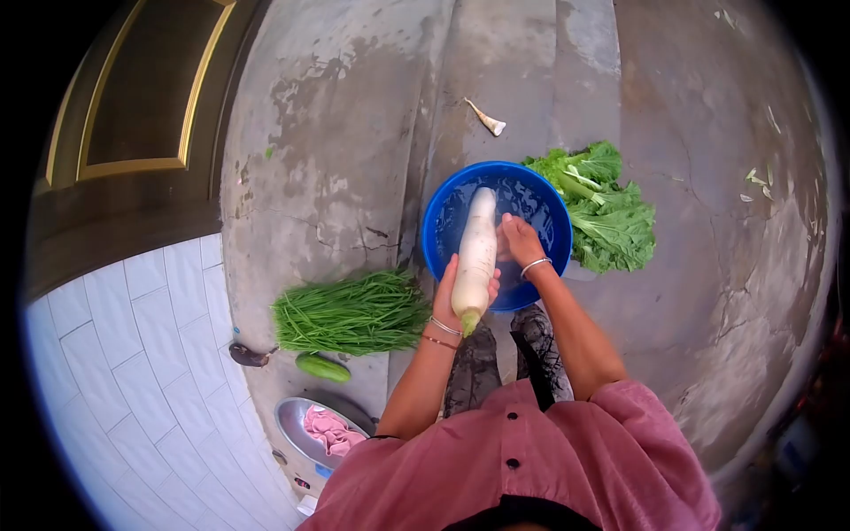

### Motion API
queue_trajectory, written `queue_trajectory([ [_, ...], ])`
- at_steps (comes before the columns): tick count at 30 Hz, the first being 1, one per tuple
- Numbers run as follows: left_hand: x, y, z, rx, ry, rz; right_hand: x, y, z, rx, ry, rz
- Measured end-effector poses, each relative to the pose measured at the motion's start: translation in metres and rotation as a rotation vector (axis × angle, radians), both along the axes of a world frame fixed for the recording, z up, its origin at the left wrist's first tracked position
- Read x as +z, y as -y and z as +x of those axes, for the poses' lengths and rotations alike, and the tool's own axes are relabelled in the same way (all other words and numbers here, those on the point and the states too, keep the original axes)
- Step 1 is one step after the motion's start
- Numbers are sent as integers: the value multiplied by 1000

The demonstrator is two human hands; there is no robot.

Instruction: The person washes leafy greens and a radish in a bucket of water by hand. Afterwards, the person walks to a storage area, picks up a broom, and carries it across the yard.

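Probably so it won't roll, my left hand [448,296] cups the long white radish [479,252] from below, over the round blue plastic basin [428,226], maybe to catch drips. My right hand [521,239] curls nearby; I can't tell if it pinches anything.

The single view looked from the wearer's head, facing forward and steeply down, with the pink shirt [513,465] closest along the bottom edge and the blue basin [430,234] farther off, near the middle. The lens took in a wide, bowed field—concrete ground [328,186] across most of it, a dark door [137,97] and white tiled wall [133,354] at the left—inside a curved black border.
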State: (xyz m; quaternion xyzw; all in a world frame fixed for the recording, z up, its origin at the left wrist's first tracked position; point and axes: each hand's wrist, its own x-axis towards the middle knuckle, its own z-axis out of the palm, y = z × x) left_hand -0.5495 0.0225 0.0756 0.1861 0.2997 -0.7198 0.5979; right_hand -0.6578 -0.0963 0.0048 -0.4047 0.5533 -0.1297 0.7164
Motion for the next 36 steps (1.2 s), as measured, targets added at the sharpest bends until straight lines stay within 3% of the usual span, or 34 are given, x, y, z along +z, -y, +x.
queue_trajectory([
  [2, 2, 4, 2, -46, -2, 21, 15, 5, 2, 54, -25, -10],
  [7, 5, -1, 1, -224, 304, 31, 39, 20, 6, 512, -296, -609],
  [12, 17, -3, 1, -255, 409, 97, 28, 14, 14, 462, -193, -785],
  [15, 13, -12, 3, -184, 287, 39, 28, 4, 12, 353, -210, -811],
  [17, 13, -18, 4, -80, 20, -25, 24, -1, 10, 256, -196, -802],
  [19, 12, -23, 2, -43, -62, -92, 18, -3, 6, -26, 27, -298],
  [21, 14, -26, -1, -2, -145, -154, 13, 4, 3, -82, 36, -200],
  [23, 16, -28, -4, 61, -227, -168, 11, 13, 4, -268, 223, -29],
  [25, 15, -30, -6, 73, -240, -147, 19, 20, 3, -230, 206, -43],
  [27, 14, -30, -8, 87, -249, -126, 34, 33, 10, -195, 147, 107],
  [36, 16, -22, -10, 28, -111, -85, 8, 53, 18, -24, 10, 223],
])
